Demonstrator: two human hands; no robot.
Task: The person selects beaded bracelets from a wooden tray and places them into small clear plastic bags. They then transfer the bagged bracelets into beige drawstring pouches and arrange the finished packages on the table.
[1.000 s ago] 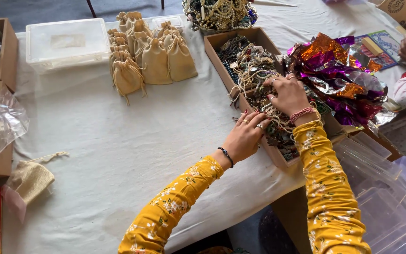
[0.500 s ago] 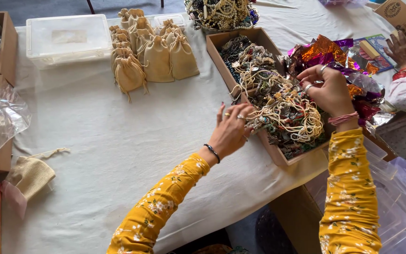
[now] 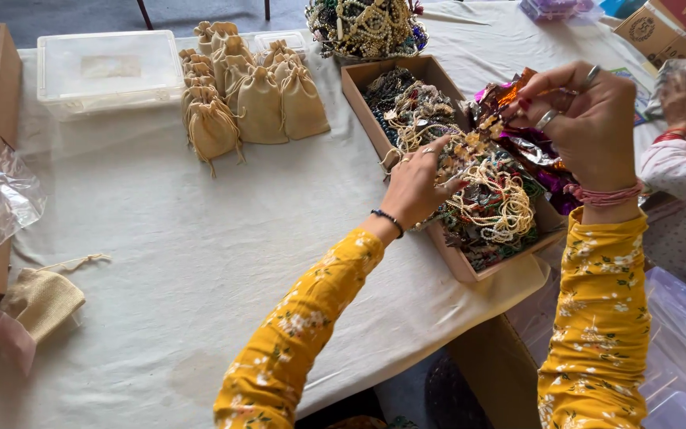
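Flanking the bead box [image 3: 356, 78]: tan pouches [image 3: 257, 102], foil wrappers [image 3: 518, 143], both hands [image 3: 416, 187] inside.

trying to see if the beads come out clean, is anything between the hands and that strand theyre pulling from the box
Nothing visible: the left hand and right hand both pinch the bead strand directly. The strand itself still runs into the tangled pile in the cardboard box.

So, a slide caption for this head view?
Left hand and right hand pull a bead strand from a cardboard box of tangled necklaces.
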